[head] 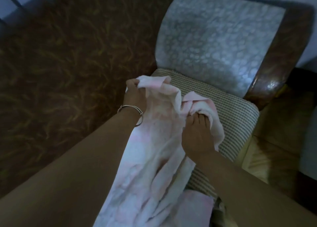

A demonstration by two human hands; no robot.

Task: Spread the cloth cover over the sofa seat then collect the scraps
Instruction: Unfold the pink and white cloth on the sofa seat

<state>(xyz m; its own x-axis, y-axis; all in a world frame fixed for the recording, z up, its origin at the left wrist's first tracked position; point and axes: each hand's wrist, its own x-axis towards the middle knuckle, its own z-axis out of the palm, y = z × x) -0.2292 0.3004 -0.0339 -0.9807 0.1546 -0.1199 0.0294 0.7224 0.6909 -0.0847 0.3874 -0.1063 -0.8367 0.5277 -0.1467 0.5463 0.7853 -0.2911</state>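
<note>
**Cloth in both hands, seat not yet covered**

The person leans over the sofa with a soft, pale pink-and-white cloth cover (154, 141) bunched between two bare hands. The left hand (135, 93), a thin silver bangle (132, 113) on its wrist, has its grip clamped on one upper corner of the cloth, fingers pinched shut around the hem. The right hand (197, 132) lies palm down with its grip closed on a fold of the same cloth, fingertips buried in the fabric. Between the two grips the cloth is twisted and doubled over; below them it trails down in a long rumpled strip toward the person's body.

Just beyond both grips lies the grey-and-cream striped seat cushion (231, 110), mostly bare, with the cloth touching only its near edge under the right hand. Further out from the grips stands a pale bubble-textured back cushion (214, 38), and out past the right grip a glossy dark wooden armrest (267, 82). To the outside of the left grip is dark brown patterned upholstery (60, 55). No scraps are clear to me in this dim light.

To do this step well, I judge the hands should draw apart until the edge between them is taut, so the twist drops out. Then carry that edge up to the foot of the back cushion and lay it square to the stripes, and smooth the trailing length down toward the front.
</note>
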